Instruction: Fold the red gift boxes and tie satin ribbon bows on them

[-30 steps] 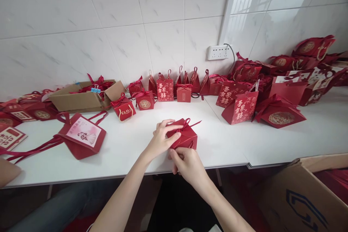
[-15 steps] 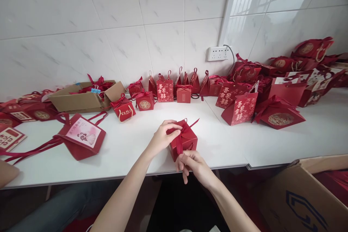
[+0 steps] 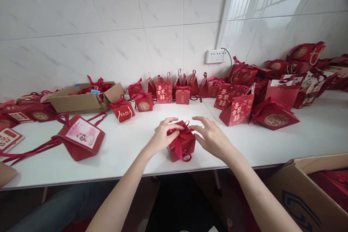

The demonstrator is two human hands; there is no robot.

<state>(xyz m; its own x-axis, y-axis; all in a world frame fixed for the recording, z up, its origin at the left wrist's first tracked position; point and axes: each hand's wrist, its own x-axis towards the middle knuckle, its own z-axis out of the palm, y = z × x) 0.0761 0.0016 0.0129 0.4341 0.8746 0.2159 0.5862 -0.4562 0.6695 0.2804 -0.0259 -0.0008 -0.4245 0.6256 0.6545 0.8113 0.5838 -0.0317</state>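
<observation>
Nearest, at the lower right, stands an open cardboard carton with a blue mark and red contents. At the left edge, another person's arm reaches in beside the tabletop.

Near the front edge of the tabletop, between the two hands, sits a red gift box, with a ribbon bow on top and one ribbon tail hanging down its front. The left hand pinches the bow between thumb and index finger. The right hand is at the box's right, fingers spread and curved toward the bow; whether a fingertip touches the ribbon I cannot tell.

Farther back on the left lies a red bag with a pink card; on the right is a red box with a round gold emblem.

Beyond them, a low cardboard box holds red ribboned things and a blue clip. A red bag with gold lettering stands among others along the tiled wall, below a white socket strip.
</observation>
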